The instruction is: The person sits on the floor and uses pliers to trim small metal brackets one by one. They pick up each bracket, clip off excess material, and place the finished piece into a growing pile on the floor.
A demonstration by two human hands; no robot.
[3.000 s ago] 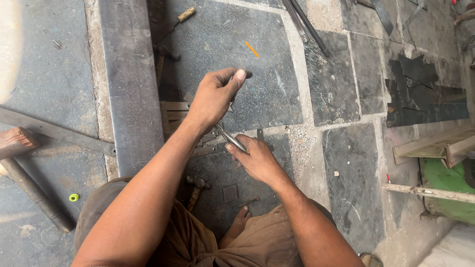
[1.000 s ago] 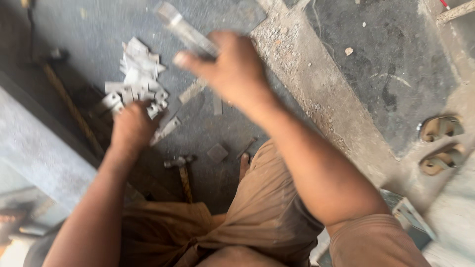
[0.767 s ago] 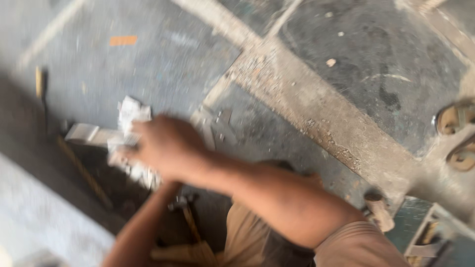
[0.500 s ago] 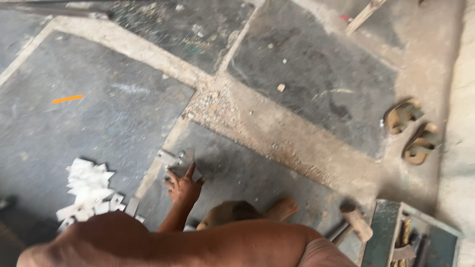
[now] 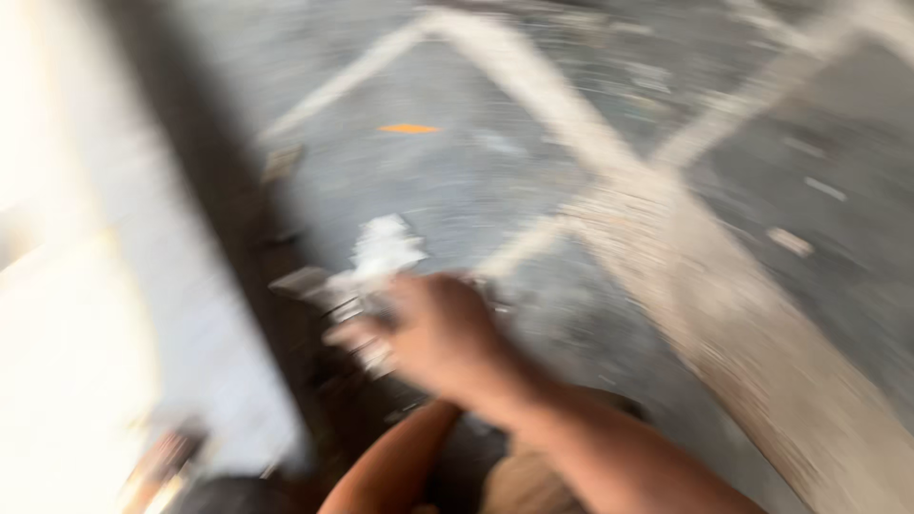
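A heavily blurred right hand (image 5: pixel 433 333) reaches over a pale heap of small flat metal scraps (image 5: pixel 381 257) on the rough grey stone floor (image 5: pixel 533 143). Its fingers extend toward the heap; any grip cannot be told. Only the left forearm shows.

We see dark grey stone floor slabs (image 5: pixel 495 181) crossed by pale beige joint lines (image 5: pixel 666 247), a small orange mark (image 5: pixel 407 128) on one slab, a whitish-silver heap of small pieces (image 5: pixel 383 249), and tan-brown trousers (image 5: pixel 519 485) at the bottom edge.
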